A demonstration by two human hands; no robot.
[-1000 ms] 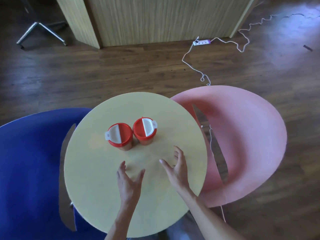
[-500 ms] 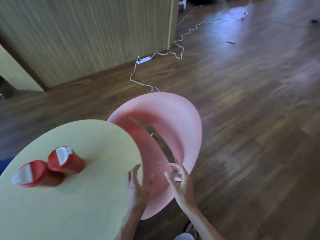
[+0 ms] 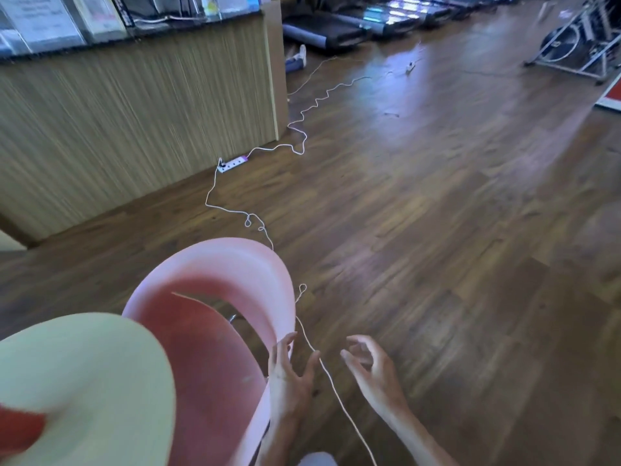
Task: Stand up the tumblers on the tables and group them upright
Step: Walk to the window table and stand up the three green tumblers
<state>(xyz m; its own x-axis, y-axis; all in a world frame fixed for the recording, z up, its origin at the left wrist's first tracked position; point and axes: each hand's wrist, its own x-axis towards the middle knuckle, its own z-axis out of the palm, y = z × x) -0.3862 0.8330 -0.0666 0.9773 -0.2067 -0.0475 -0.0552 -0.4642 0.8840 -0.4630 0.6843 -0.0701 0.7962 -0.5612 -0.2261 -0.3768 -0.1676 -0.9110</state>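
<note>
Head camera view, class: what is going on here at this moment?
A person is seen from above, both hands empty. The left hand and right hand hang open over the wooden floor, beside the pink chair. A white cable runs along the floor between them. Only a red blur, probably a tumbler, shows on the yellow table at the left edge. Nothing is being handled.

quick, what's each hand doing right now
Left hand: open, fingers spread, holding nothing, beside the pink chair.
Right hand: open, fingers loosely curled, holding nothing, above the floor.
</note>
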